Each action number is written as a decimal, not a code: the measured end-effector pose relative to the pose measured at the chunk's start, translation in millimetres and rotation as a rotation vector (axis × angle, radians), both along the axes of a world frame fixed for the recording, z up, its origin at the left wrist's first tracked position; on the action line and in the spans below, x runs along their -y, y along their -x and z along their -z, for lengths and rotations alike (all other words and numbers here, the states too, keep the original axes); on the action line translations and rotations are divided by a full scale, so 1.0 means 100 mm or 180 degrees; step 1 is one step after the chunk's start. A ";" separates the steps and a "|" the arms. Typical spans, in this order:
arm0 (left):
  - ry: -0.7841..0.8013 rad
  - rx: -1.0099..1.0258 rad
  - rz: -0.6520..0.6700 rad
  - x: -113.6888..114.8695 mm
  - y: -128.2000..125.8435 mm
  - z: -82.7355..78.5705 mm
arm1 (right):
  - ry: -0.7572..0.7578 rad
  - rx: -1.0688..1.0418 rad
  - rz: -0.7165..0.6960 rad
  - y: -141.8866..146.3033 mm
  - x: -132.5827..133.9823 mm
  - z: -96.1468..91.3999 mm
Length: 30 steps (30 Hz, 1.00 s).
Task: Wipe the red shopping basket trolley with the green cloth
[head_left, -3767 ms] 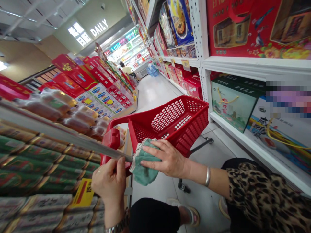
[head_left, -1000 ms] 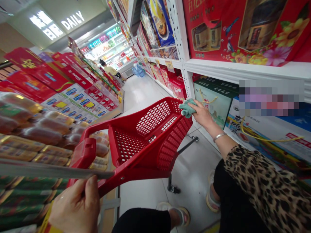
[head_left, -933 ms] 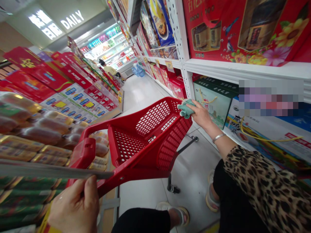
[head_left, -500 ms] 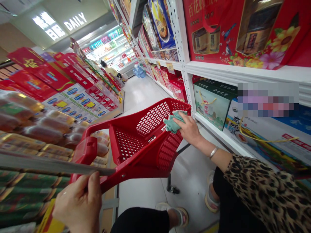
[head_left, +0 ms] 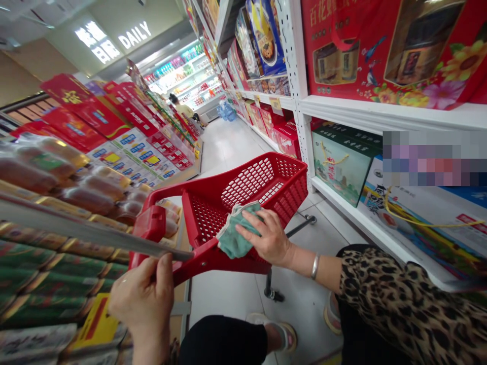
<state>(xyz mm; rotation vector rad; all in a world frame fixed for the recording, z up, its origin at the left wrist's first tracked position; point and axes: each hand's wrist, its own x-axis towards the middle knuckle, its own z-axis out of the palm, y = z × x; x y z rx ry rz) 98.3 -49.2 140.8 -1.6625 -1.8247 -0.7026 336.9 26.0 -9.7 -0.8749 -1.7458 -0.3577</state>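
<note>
A red plastic shopping cart (head_left: 292,195) with perforated basket walls stands tilted across the view. My left hand (head_left: 142,299) is closed at its handle end, thumb up, where a blurred grey bar (head_left: 95,230) meets the red frame; its fingers are partly hidden. Under the fingers of my right hand (head_left: 268,235) is a folded green cloth (head_left: 236,238) with a pale edge. That hand presses the cloth on the cart's near side rim, around the middle of its length. The cloth's part beneath the palm is hidden.
White shelving (head_left: 304,116) on the right holds gift boxes (head_left: 338,162). Shrink-wrapped bottles (head_left: 41,167) and red packages (head_left: 87,116) are stacked on the left. A tiled aisle (head_left: 224,142) leads to a lit cooler, with a person (head_left: 184,109) beside it. My feet are below the cart.
My right hand has slid the cloth along the near rim from the cart's far end back towards the handle. My left hand keeps its hold. The view has shifted slightly.
</note>
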 end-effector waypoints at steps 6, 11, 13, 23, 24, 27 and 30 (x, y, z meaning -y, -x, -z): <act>-0.0001 -0.0038 0.0032 0.02 -0.04 -0.01 | -0.0748 0.0102 -0.0706 0.20 0.18 -0.10; -0.0033 -0.0112 0.0110 0.02 -0.02 -0.01 | -0.0905 0.0356 -0.0774 0.11 0.09 -0.02; -0.0081 -0.0138 0.0133 0.02 0.01 0.00 | -0.0852 0.0451 -0.0695 0.03 0.02 0.03; 0.0067 -0.0058 0.0154 0.01 0.02 -0.01 | -0.0398 0.0527 -0.0303 -0.58 -0.34 0.23; 0.0074 -0.0042 0.0138 0.01 0.02 -0.01 | -0.0350 0.0523 -0.0298 -0.63 -0.37 0.25; 0.0090 -0.0043 0.0034 0.01 0.03 -0.01 | -0.0239 0.0525 -0.0311 -0.71 -0.44 0.28; 0.0121 -0.0065 -0.0045 0.01 0.04 -0.01 | -0.0114 0.0565 -0.0233 -0.77 -0.48 0.32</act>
